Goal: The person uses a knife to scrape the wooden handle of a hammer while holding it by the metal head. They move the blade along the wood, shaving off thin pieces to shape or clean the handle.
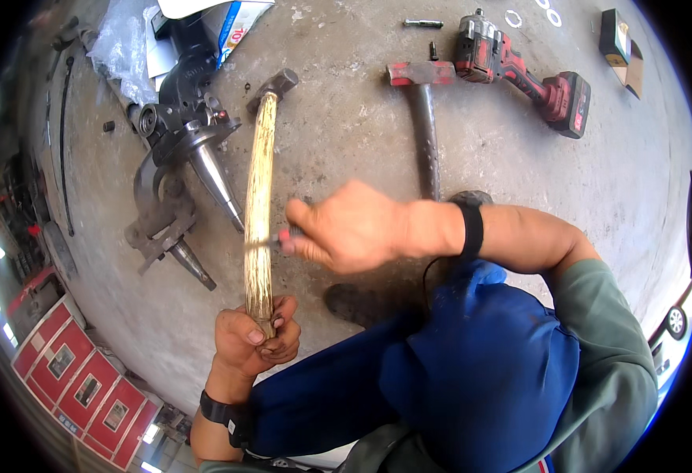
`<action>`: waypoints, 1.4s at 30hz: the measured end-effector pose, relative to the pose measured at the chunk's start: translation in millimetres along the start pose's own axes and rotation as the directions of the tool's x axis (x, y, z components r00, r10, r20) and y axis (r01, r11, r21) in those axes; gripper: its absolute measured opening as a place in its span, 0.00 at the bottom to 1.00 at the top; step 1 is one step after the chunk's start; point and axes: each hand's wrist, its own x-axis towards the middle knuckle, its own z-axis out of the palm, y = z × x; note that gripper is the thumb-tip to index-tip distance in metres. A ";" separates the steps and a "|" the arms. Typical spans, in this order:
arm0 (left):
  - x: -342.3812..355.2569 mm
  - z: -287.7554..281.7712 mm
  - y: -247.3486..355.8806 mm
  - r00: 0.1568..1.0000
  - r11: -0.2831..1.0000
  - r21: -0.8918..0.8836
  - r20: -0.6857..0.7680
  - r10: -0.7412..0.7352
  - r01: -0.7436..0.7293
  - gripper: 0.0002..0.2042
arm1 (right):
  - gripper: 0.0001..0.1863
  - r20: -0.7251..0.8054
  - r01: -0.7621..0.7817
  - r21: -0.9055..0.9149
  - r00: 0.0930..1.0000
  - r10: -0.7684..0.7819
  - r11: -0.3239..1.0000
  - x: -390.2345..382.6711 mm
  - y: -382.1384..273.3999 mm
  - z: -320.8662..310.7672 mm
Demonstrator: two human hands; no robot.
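Note:
A hammer (261, 173) with a pale, scraped wooden handle stands nearly upright in the picture, its dark steel head (273, 91) at the far end, resting on the floor. Around the butt of that handle my left hand (251, 339) is wrapped, thumb on top. My right hand (354, 229) is closed on a small red-handled tool (285, 236). Its thin blade lies across the lower half of the wooden handle. Motion blurs the blade, so its exact kind is unclear.
Dark metal axle parts (196, 142) with shiny tapered spindles lie left of the hammer, beside a clear plastic bag (121, 51). A red-headed sledgehammer (421, 74), cordless impact wrench (523, 71), bolt (423, 24) and small open box (620, 47) lie on the concrete at the far right.

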 end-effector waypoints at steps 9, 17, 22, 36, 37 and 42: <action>-1.9 0.7 -0.8 0.995 0.994 0.098 -0.079 0.063 -0.056 0.16 | 0.20 0.032 0.082 -0.155 0.996 -0.078 0.985 10.6 -2.0 -10.4; -1.9 -3.1 -5.1 0.990 0.997 0.052 -0.127 0.056 -0.049 0.15 | 0.18 0.054 0.140 -0.125 0.989 -0.134 0.982 4.4 -10.4 -8.9; 5.7 -5.0 -3.5 0.982 0.995 0.094 -0.180 0.050 -0.033 0.15 | 0.19 -0.102 -0.101 -0.346 0.992 0.070 0.933 41.6 52.1 -22.1; 3.8 1.7 -0.2 0.983 0.994 0.083 -0.164 0.084 -0.071 0.15 | 0.18 0.065 0.151 -0.234 0.988 -0.140 0.960 -2.3 -19.5 -16.2; 4.4 0.1 -1.6 0.980 0.993 0.098 -0.185 0.080 -0.062 0.15 | 0.19 0.013 0.076 -0.283 0.997 -0.075 0.956 6.5 -6.4 -17.8; 5.7 8.6 -2.9 0.967 0.990 0.128 -0.240 0.087 -0.057 0.16 | 0.21 0.060 0.141 -0.306 0.990 -0.128 0.941 10.5 -6.5 -41.9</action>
